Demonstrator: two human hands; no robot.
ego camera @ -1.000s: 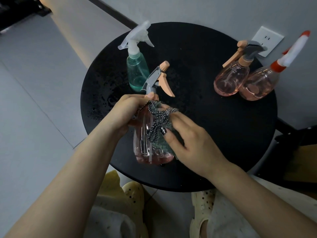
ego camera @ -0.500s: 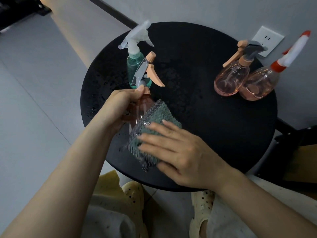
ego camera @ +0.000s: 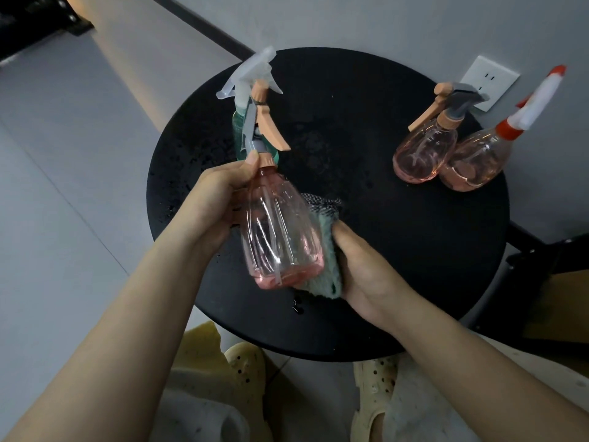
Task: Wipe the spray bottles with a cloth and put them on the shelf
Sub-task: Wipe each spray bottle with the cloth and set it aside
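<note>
Pink spray bottle (ego camera: 280, 231) held above the round black table (ego camera: 398, 237).
Gripped at the neck by left hand (ego camera: 216, 205); cloth (ego camera: 322, 250) pressed against right side by curled right hand (ego camera: 366, 275).

A round black tabletop (ego camera: 398, 250), speckled with droplets, is seen from above against a pale grey wall (ego camera: 382, 23). A white wall socket (ego camera: 489, 82) is mounted at 1 o'clock. A dark skirting strip (ego camera: 204, 30) runs toward 11 o'clock, bordering the light grey tiled floor (ego camera: 63, 186). Dark furniture (ego camera: 541, 269) is partly visible at 3 o'clock.
</note>
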